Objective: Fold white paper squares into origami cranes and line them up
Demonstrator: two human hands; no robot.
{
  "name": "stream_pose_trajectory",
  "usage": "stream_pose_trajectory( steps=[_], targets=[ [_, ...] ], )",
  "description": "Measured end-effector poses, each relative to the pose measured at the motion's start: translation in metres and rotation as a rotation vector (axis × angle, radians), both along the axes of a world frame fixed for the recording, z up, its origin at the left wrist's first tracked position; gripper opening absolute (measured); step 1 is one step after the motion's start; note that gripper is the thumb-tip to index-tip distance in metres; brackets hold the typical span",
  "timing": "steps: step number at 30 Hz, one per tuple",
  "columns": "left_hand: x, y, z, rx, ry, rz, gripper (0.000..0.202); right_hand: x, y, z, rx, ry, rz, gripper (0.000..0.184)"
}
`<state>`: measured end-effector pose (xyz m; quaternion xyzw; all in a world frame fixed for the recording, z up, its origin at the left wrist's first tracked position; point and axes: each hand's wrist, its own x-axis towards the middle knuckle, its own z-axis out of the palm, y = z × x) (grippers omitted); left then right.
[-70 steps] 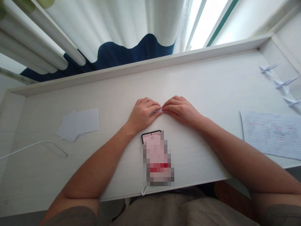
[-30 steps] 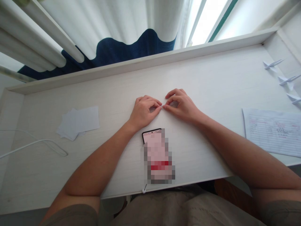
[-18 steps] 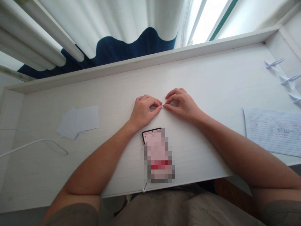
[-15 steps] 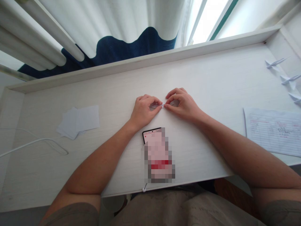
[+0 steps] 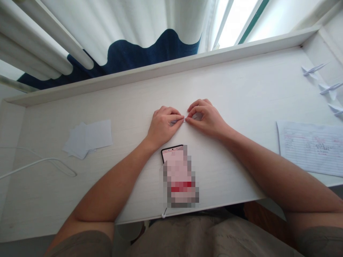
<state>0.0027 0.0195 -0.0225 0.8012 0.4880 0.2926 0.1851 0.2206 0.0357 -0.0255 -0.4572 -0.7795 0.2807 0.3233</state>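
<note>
White desk point(image 5: 246, 85) spans the frame from left to right, bounded along its far side by a raised rim point(image 5: 160, 74). Curtain point(image 5: 150, 21), pale with a wavy dark blue lower band, fills the upper left and upper centre; bright window light enters at the upper right.

Left hand point(image 5: 163, 125): located at the centre of the frame, thumb and fingers closed on a small piece of folded white paper point(image 5: 184, 120). Right hand point(image 5: 210, 117): located just right of centre, thumb and index finger pinching the same piece, remaining fingers curled above it. Fingertips of both hands nearly meet; the piece is mostly covered by them, so its full shape cannot be determined.

Phone point(image 5: 177, 171): lies below the hands, lower centre, screen up. Most of the display is pixelated, with a red bar across its lower part; the small characters at its top edge are illegible.

Lined sheet point(image 5: 312, 146): right edge of the frame, bearing red and dark handwriting too small to read. Three folded paper pieces point(image 5: 312, 70) stand in a row above it, upper right.

Loose white sheets point(image 5: 98, 135): overlapping, left of centre. White cable point(image 5: 34, 164): looped at the left edge, near the sheets.
</note>
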Motion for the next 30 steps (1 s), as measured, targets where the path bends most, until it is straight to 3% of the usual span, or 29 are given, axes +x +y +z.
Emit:
stream_pose_trajectory(
  steps=[23, 30],
  targets=[
    [0.0022, -0.0017, -0.0010, 0.035, 0.099, -0.006, 0.019, -0.0054, -0.0004, -0.0092, 0.051, -0.045, -0.108, 0.015],
    [0.0017, -0.0024, 0.0013, 0.001, 0.081, 0.001, 0.019, 0.0013, 0.0009, -0.0064, 0.027, -0.015, -0.086, 0.006]
  ],
)
